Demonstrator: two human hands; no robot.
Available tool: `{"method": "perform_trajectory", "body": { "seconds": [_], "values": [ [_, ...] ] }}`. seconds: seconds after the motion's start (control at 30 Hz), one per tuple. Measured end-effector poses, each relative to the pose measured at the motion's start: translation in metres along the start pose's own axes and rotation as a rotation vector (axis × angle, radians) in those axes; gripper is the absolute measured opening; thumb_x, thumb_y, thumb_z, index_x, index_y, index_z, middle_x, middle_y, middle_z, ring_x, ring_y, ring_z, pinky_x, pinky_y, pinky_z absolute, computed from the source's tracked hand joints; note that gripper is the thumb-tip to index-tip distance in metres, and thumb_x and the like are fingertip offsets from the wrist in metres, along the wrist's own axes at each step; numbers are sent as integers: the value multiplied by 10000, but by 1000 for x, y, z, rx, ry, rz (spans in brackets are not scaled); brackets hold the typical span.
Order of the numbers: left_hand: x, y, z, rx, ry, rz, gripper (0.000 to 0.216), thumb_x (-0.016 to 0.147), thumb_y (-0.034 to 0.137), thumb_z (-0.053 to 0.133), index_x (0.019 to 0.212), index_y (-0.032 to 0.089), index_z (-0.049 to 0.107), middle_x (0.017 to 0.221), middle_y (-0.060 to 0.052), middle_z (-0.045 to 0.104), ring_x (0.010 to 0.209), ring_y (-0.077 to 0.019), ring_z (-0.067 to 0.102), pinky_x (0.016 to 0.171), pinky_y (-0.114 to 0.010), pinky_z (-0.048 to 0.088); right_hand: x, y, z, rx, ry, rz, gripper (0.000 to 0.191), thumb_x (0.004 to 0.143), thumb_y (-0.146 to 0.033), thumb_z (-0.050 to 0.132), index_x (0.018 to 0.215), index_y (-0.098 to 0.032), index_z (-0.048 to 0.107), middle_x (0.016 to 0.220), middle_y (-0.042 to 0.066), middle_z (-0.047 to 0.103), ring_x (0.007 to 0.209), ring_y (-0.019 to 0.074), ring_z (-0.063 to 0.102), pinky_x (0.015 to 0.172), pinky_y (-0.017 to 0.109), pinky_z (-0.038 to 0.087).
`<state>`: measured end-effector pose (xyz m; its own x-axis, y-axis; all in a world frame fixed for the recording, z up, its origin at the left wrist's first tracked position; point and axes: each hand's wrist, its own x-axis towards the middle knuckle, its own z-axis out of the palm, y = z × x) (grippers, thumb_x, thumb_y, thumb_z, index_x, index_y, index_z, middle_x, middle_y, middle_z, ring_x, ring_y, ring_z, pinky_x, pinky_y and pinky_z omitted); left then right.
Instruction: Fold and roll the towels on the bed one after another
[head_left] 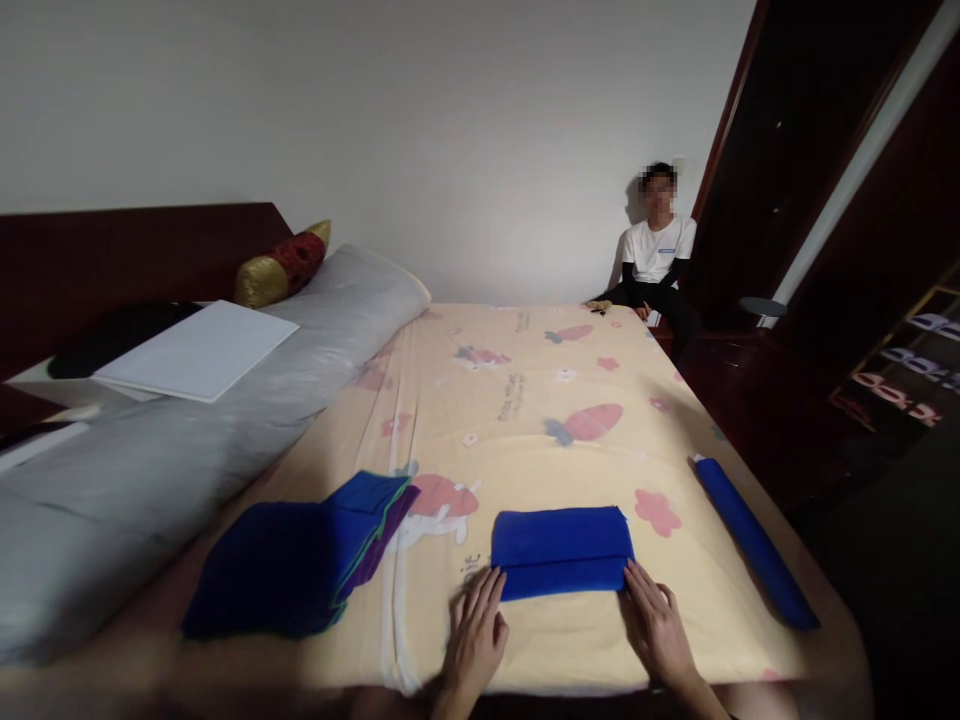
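A folded blue cloth [564,540] lies flat on the bed, its crease running from side to side. My left hand [478,635] rests at its lower left edge, fingers stretched out and fingertips touching the fabric; the thumb stands apart from it. On the opposite side, my right hand [660,622] is open too, with extended fingertips against the cloth's right edge. A stack of dark blue cloths [274,565] with green and purple edges lies to the left. Near the bed's right edge is a long, narrow blue roll or folded strip [754,545].
The bed has a patterned cream sheet [525,470]. A grey covered bolster or bedding roll [330,350] runs along the headboard side, with a white flat board [202,350] and a red-gold pillow [285,265]. A person [658,255] sits beyond the far right corner. Shoe racks [900,370] stand right.
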<state>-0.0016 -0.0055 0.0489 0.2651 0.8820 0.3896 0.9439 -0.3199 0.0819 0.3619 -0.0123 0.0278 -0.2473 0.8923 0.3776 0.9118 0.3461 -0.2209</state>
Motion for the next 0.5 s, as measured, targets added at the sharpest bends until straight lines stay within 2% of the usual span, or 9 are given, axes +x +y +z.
{"method": "perform_trajectory", "body": {
  "seconds": [0.13,0.23,0.33,0.4,0.5],
  "values": [
    [13,5,7,9,0,-83,551,815,113,432,1335,239,561,1351,-38,609,1245,-209,542,1058,-378,333,15,1,5,9,6,24,561,862,-144,394,1419,-196,441,1430,97,518,1331,223,458,1003,371,367],
    [30,7,2,-24,-13,-119,480,811,119,446,1236,235,636,1244,-55,676,1178,-223,579,1051,-398,340,35,1,-3,26,-5,74,526,834,-113,387,1330,-209,531,1314,82,614,1213,221,544,982,373,364],
    [44,6,-10,-96,-59,-148,397,792,113,466,1104,225,684,1115,-69,716,1125,-233,592,1050,-433,334,55,-1,-21,37,-121,140,410,796,-132,440,1144,-207,643,1107,74,691,1040,227,594,935,371,369],
    [49,4,-20,-153,-133,-175,355,778,98,465,1009,233,699,1041,-61,727,1085,-226,602,1045,-443,331,62,-2,-33,42,-224,157,314,768,-167,481,1003,-216,683,979,60,707,968,233,598,901,371,374],
    [53,4,-28,-160,-247,-236,349,768,93,459,968,238,705,1059,-59,722,1119,-235,585,1051,-472,316,63,-4,-42,38,-288,161,270,738,-185,499,918,-212,698,938,66,712,954,256,601,878,390,376]
  ]
}}
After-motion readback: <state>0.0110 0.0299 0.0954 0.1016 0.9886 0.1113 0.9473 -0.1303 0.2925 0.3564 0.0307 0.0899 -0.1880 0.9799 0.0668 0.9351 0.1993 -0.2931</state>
